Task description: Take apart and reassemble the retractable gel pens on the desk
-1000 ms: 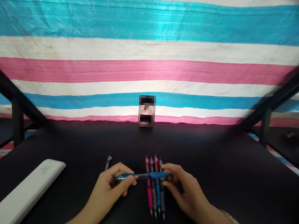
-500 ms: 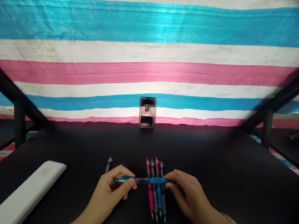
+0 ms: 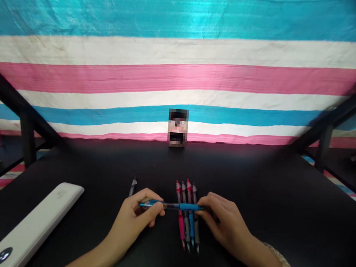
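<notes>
A pen with a blue grip (image 3: pixel 188 207) is held level between my two hands, above several other pens. My left hand (image 3: pixel 143 212) pinches its clear barrel end between thumb and fingers. At the other end, my right hand (image 3: pixel 221 218) closes thumb and fingertips on the tip by the blue grip. Below lies a side-by-side row of pens, with pink, grey and blue grips: a pink pen (image 3: pixel 181 229) on the left, a grey pen (image 3: pixel 196 232) on the right. One more pen (image 3: pixel 133 186) lies behind my left hand, partly hidden by it.
On the left of the black table (image 3: pixel 118 158) lies a long white device (image 3: pixel 34 225) with a round dark display. A pixelated small object (image 3: pixel 177 128) stands at the back edge. Black frame bars flank the table, and a striped sheet (image 3: pixel 182 77) hangs behind.
The view has tipped down slightly, so the table things sit higher and more of the white device shows. Both hands keep their hold on the blue pen.
</notes>
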{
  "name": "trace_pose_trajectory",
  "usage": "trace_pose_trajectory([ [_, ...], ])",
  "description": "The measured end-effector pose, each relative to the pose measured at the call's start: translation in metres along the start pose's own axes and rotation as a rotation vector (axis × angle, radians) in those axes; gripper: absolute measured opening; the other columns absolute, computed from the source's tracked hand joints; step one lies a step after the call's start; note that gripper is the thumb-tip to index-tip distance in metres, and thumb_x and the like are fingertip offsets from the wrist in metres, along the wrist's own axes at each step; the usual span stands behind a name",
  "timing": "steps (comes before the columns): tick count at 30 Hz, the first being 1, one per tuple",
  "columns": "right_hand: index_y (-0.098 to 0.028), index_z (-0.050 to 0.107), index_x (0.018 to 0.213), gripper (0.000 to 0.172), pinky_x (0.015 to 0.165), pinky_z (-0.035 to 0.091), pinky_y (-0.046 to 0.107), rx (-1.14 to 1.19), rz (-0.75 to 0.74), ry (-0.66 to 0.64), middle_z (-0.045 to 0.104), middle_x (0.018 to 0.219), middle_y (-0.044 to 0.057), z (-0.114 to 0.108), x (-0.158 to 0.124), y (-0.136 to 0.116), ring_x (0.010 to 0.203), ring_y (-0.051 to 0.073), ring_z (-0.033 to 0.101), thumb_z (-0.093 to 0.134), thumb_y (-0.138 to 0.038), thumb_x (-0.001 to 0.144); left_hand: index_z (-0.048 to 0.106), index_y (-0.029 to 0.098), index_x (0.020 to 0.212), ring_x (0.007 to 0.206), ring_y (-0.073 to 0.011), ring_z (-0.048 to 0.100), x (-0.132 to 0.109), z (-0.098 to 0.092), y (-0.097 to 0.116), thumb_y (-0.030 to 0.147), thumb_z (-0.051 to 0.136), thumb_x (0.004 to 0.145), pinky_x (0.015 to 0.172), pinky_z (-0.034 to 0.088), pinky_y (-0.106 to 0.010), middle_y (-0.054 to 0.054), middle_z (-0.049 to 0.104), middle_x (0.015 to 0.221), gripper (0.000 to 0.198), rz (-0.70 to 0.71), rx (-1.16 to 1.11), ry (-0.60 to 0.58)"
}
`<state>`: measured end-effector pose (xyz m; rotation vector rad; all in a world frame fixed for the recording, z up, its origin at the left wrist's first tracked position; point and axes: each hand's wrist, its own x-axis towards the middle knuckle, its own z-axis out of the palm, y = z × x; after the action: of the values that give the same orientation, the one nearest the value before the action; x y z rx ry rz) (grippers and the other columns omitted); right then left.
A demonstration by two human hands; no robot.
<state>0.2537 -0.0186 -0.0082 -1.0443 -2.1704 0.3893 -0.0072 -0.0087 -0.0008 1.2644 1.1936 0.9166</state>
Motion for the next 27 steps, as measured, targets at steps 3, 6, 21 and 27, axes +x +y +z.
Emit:
trace_pose_trajectory([
  [3, -0.020, 0.055, 0.085, 0.024, 0.057, 0.037, 0.027, -0.031, -0.061, -0.034, 0.056, 0.070, 0.001, 0.001, -0.001, 0.000, 0.063, 0.017, 0.051, 0.042, -0.021, 0.105, 0.070, 0.018, 0.085, 0.051, -0.0092, 0.051, 0.000, -0.001, -0.001, 0.040, 0.072, 0.085, 0.053, 0.039, -0.021, -0.001, 0.071, 0.069, 0.022, 0.000, -0.012, 0.000],
  [6, -0.018, 0.057, 0.100, 0.013, 0.060, 0.038, 0.028, -0.054, -0.078, -0.016, 0.062, 0.078, 0.003, 0.002, -0.002, 0.000, 0.067, 0.018, 0.053, 0.046, -0.021, 0.105, 0.070, 0.017, 0.085, 0.051, -0.0095, 0.051, 0.000, -0.001, -0.002, 0.040, 0.073, 0.084, 0.053, 0.039, -0.022, -0.001, 0.071, 0.068, 0.023, -0.004, -0.005, 0.012],
  [21, -0.022, 0.036, 0.070, 0.040, 0.057, 0.031, 0.027, 0.125, 0.167, -0.143, 0.041, 0.065, -0.004, 0.004, -0.003, -0.007, 0.057, 0.013, 0.041, 0.031, -0.034, 0.108, 0.076, 0.022, 0.084, 0.060, -0.0176, 0.064, -0.007, 0.001, -0.006, 0.033, 0.075, 0.082, 0.056, 0.049, -0.025, -0.003, 0.072, 0.071, 0.010, 0.220, 0.144, 0.064],
  [27, -0.021, 0.039, 0.069, 0.045, 0.052, 0.031, 0.023, 0.408, 0.318, -0.206, 0.038, 0.063, -0.005, -0.001, 0.004, -0.017, 0.055, 0.011, 0.035, 0.034, -0.042, 0.108, 0.077, 0.026, 0.084, 0.066, -0.0164, 0.065, -0.008, -0.002, -0.006, 0.022, 0.078, 0.080, 0.062, 0.049, -0.023, -0.001, 0.071, 0.073, 0.005, 0.285, 0.067, 0.061],
])
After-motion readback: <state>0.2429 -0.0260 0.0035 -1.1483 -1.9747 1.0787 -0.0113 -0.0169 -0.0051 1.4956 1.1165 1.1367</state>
